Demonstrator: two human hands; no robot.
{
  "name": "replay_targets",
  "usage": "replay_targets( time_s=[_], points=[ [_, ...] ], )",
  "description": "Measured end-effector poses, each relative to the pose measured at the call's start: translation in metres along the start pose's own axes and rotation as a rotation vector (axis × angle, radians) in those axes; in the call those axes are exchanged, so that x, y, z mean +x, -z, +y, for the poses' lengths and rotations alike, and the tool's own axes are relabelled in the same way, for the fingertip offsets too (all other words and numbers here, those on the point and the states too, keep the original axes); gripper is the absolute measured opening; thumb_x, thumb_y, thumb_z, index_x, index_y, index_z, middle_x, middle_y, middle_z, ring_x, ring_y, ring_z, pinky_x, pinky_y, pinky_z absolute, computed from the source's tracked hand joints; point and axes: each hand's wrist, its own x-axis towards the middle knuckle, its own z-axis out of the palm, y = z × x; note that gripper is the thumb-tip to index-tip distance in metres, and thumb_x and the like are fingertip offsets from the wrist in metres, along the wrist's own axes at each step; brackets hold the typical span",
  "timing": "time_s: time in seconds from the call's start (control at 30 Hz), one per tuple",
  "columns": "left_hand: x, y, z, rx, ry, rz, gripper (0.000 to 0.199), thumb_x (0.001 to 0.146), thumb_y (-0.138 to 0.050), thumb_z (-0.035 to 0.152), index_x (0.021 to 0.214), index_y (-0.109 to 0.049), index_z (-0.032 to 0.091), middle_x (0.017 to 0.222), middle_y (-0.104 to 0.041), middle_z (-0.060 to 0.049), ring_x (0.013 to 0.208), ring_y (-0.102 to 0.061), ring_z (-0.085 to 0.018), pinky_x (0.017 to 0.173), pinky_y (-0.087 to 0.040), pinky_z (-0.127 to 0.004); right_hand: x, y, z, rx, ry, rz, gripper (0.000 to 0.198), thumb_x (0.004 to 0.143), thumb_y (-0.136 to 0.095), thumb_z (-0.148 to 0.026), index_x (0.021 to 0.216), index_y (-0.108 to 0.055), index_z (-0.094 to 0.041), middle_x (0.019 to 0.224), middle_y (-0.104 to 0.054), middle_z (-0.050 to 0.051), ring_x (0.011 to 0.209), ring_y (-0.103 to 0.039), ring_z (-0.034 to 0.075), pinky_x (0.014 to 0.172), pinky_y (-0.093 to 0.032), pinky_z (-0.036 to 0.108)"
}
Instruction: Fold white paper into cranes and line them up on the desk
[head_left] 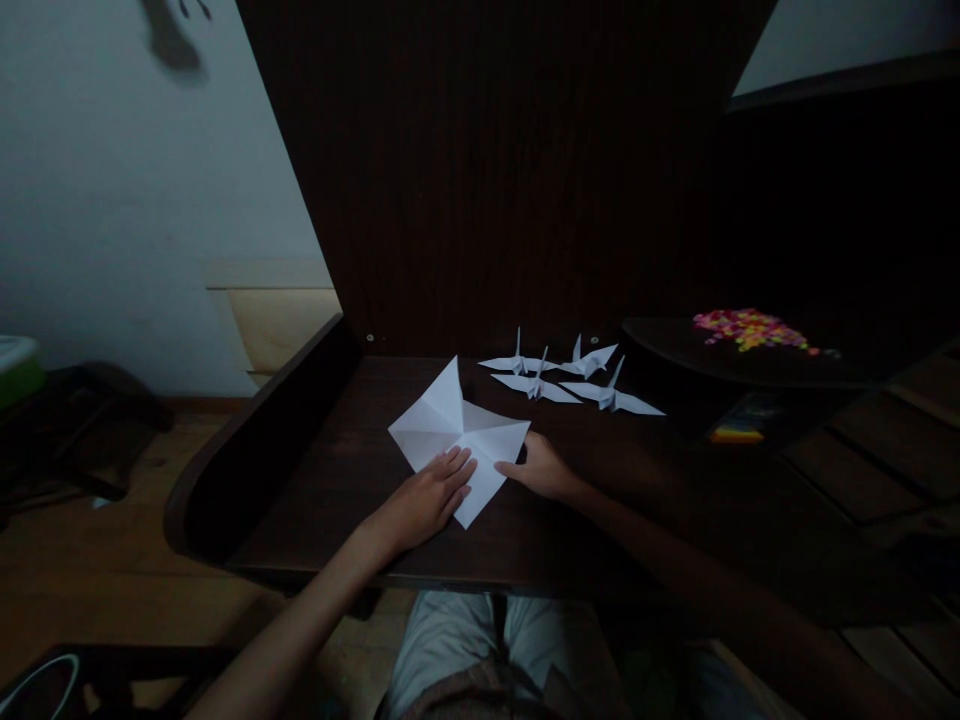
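Observation:
A white sheet of paper (429,425), creased and partly folded, rests on the dark wooden desk, one corner standing up at its far side. My left hand (439,492) presses on its near part with the fingers stretched out flat. At the right side of the sheet, my right hand (541,468) pinches the edge, thumb on top and the other fingers underneath, partly hidden. Several folded paper cranes (609,396) with spread wings sit behind and to the right of the sheet, apart from both hands.
A raised wooden side edge (255,420) bounds the desk at left, and a tall dark panel (487,180) stands behind. On a shelf at right (675,350) lies a pile of small colourful pieces (750,328). A green box (19,365) is at far left.

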Motion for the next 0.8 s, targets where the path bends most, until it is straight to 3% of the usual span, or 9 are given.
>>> replay_targets(
  time_s=[0.2, 0.43, 0.63, 0.8],
  points=[
    [-0.002, 0.003, -0.002, -0.064, 0.026, -0.049, 0.047, 0.1, -0.035, 0.034, 0.144, -0.038, 0.017, 0.152, -0.033, -0.012, 0.143, -0.024, -0.024, 0.116, -0.026, -0.044, 0.003, 0.003, 0.007, 0.053, 0.108, -0.067, 0.054, 0.066, -0.068, -0.013, 0.12, -0.061, -0.016, 0.118, -0.067, 0.009, 0.104, -0.063, 0.025, 0.093, -0.05, 0.037],
    [-0.001, 0.006, -0.005, -0.113, 0.032, -0.097, 0.048, 0.1, -0.036, 0.036, 0.145, -0.036, 0.021, 0.153, -0.031, -0.01, 0.143, -0.023, -0.023, 0.118, -0.017, -0.048, 0.002, 0.011, 0.01, -0.055, 0.149, -0.072, 0.046, 0.07, -0.069, -0.02, 0.116, -0.065, -0.016, 0.109, -0.068, 0.009, 0.1, -0.062, 0.025, 0.091, -0.049, 0.04],
    [-0.002, 0.007, -0.01, -0.121, 0.017, -0.103, 0.049, 0.1, -0.036, 0.039, 0.146, -0.034, 0.022, 0.153, -0.031, -0.009, 0.143, -0.023, -0.023, 0.118, -0.018, -0.047, 0.001, 0.013, 0.005, -0.064, 0.293, -0.099, 0.041, 0.076, -0.063, -0.018, 0.117, -0.064, -0.019, 0.111, -0.068, 0.009, 0.099, -0.062, 0.023, 0.091, -0.048, 0.039],
    [-0.001, 0.008, -0.01, -0.127, 0.015, -0.106, 0.05, 0.099, -0.039, 0.041, 0.145, -0.036, 0.022, 0.152, -0.033, -0.009, 0.143, -0.024, -0.022, 0.118, -0.019, -0.046, 0.002, 0.015, 0.007, -0.077, 0.333, -0.098, 0.042, 0.076, -0.062, -0.019, 0.118, -0.063, -0.02, 0.114, -0.068, 0.009, 0.101, -0.062, 0.023, 0.092, -0.048, 0.041]
  ],
)
